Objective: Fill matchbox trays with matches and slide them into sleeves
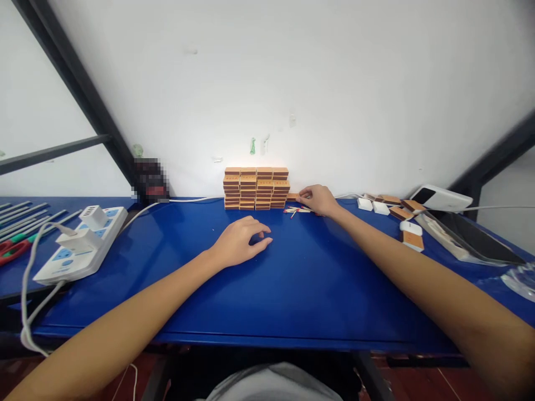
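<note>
Cardboard matchbox [292, 196] — just right of stack [256, 188], long axis sideways | right hand [318, 199] nearer, grip pinching it | left hand [242, 240] on table [309, 289], grip slack, empty

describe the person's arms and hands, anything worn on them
The left forearm and right forearm are bare right down to the picture's lower edge; no sleeve comes into view. The left hand and right hand wear no gloves. No watch, bracelet or ring shows on the wrists or visible fingers, and no marks stand out.
</note>
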Available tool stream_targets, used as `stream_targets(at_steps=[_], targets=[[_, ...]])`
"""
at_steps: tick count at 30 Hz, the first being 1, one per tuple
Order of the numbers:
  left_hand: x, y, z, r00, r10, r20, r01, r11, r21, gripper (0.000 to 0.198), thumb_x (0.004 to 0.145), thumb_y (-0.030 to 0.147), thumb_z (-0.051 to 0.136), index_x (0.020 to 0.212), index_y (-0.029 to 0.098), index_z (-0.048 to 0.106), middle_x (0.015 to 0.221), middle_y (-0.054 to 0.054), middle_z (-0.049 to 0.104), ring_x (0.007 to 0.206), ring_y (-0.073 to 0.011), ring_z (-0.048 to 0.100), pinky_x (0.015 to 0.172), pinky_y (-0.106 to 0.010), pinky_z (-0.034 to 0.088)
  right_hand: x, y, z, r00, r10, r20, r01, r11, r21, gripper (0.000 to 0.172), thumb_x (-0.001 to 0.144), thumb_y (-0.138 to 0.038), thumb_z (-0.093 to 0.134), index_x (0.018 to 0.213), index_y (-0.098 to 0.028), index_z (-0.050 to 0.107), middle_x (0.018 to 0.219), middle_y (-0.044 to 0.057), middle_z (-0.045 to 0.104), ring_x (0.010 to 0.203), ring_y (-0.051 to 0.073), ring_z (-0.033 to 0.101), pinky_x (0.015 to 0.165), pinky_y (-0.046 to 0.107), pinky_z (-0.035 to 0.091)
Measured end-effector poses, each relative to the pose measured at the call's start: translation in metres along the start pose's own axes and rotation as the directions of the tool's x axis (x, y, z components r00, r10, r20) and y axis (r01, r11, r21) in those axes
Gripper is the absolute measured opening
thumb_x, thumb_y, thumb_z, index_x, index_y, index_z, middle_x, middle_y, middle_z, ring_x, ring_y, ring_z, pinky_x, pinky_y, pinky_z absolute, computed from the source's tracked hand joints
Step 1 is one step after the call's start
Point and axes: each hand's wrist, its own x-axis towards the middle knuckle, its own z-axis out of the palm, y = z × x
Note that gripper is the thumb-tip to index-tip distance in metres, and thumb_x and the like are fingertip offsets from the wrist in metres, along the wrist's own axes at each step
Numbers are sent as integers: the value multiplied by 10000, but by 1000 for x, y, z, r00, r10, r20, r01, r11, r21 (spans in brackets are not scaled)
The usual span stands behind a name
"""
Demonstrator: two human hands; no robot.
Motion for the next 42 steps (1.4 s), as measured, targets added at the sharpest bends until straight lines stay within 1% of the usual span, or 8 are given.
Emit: stream_targets(at_steps=[4, 10, 19, 22, 25, 30, 38, 42], targets=[[0, 2, 0, 1000, -1, 16, 1, 1000, -9, 166, 996, 308, 707, 1108, 197, 757, 931, -48, 781, 954, -233, 701, 842, -374, 574, -14, 19, -29, 996, 23, -81, -34, 990, -135, 309, 980, -423, 663, 1091, -179, 818, 1085, 113, 830, 1007, 263, 760, 860, 325, 549], [1, 4, 0, 1000, 6, 23, -6, 1000, 6, 177, 1001, 318, 686, 1112, 203, 760, 949, -56, 779, 949, -235, 704, 833, -380, 574, -45, 65, -77, 907, 395, -148, -411, 751, -516, 459, 1008, -519, 599, 1089, -121, 812, 1150, 257, 778, 1114, 406, 729, 831, 424, 531], [2, 2, -1, 999, 13, 35, -14, 999, 31, 188, 1007, 331, 665, 1103, 200, 757, 936, -53, 779, 951, -238, 697, 840, -392, 574, -57, 67, -79, 915, 391, -95, -374, 740, -558, 315, 954, -259, 617, 1121, -55, 790, 1143, 314, 762, 1084, 407, 737, 765, 400, 506], [3, 3, -4, 999, 9, 33, -11, 999, 44, 192, 1011, 339, 656, 1106, 206, 756, 947, -56, 779, 971, -246, 700, 856, -397, 574, -62, 46, -88, 954, 288, -84, -293, 831, -473, 219, 904, -304, 653, 965, -157, 804, 1024, 217, 799, 935, 355, 743, 703, 376, 487], [3, 3, -5, 999, -15, 30, 13, 997, 73, 244, 1017, 376, 657, 1181, 215, 739, 1011, -63, 774, 1003, -254, 700, 879, -403, 574, -79, 5, -85, 998, -52, 44, 59, 979, -196, 183, 898, -354, 664, 888, -208, 774, 892, 110, 788, 798, 262, 699, 683, 334, 475], [2, 6, -5, 999, -46, 4, 46, 997, 59, 554, 931, 533, 773, 1371, 219, 652, 1208, -100, 729, 1131, -293, 671, 989, -451, 558, -122, -68, -42, 815, -529, 237, 491, 847, 205, 190, 996, -334, 585, 905, -212, 697, 876, 65, 703, 766, 196, 611, 717, 310, 453], [6, 6, -8, 988, 9, 152, -11, 1000, 12, 206, 945, 416, 771, 952, 211, 757, 1016, -70, 741, 1003, -256, 654, 860, -389, 537, -131, -79, -23, 768, -585, 262, 497, 802, 331, 148, 1015, -321, 607, 990, -205, 694, 922, 57, 667, 789, 183, 588, 727, 302, 451], [5, 5, -9, 988, -4, 154, 2, 1000, 11, 217, 945, 424, 769, 981, 210, 754, 1021, -65, 754, 993, -252, 657, 851, -389, 534, -110, -55, -42, 844, -497, 203, 418, 846, 331, 264, 994, -454, 618, 954, -214, 720, 861, 48, 714, 758, 189, 620, 713, 307, 462]])
